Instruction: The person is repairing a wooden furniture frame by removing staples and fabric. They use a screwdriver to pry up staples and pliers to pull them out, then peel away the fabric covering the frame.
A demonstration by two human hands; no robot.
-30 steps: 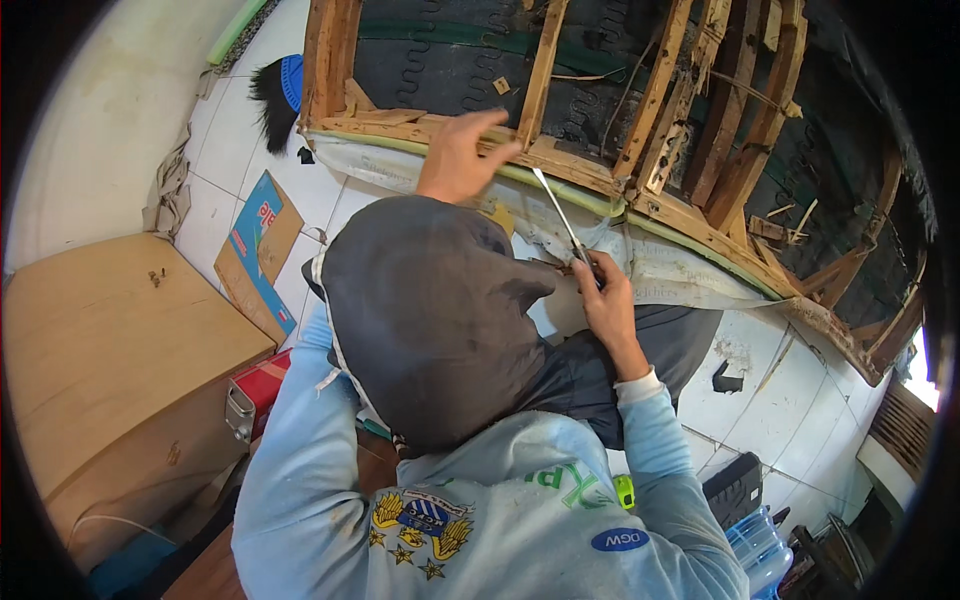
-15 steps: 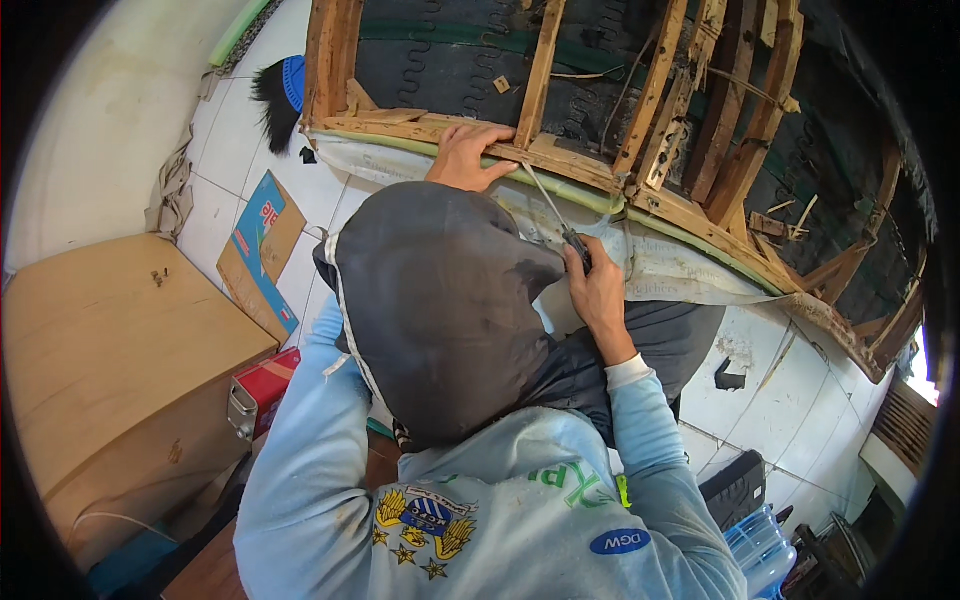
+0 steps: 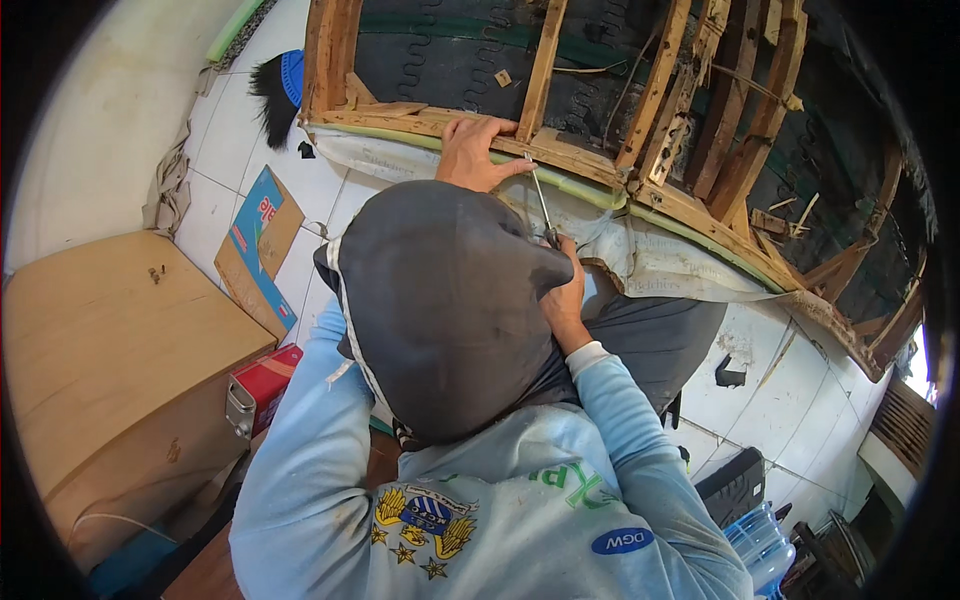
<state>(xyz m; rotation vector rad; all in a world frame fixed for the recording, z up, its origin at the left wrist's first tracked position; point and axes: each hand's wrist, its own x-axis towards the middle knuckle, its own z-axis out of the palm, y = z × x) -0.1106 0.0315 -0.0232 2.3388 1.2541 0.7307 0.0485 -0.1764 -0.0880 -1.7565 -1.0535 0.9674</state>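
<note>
My left hand rests over the front rail of a worn wooden furniture frame, fingers across the wood and thumb along its front face. In my right hand is a screwdriver with a dark handle and a long metal shaft. Its tip meets the rail close to my left thumb. The dark-clothed knee hides part of the right hand and handle. Pale printed fabric hangs loose below the rail, next to a strip of green edging.
Inside the frame lie zigzag springs and wood scraps. A blue-and-black brush, torn cardboard and a red can are at left, beside a wooden panel. A black case sits at lower right.
My right hand has moved left and slightly down, bringing the screwdriver handle with it, so the shaft stands steeper. The left hand stays on the rail, its thumb slightly farther right.
</note>
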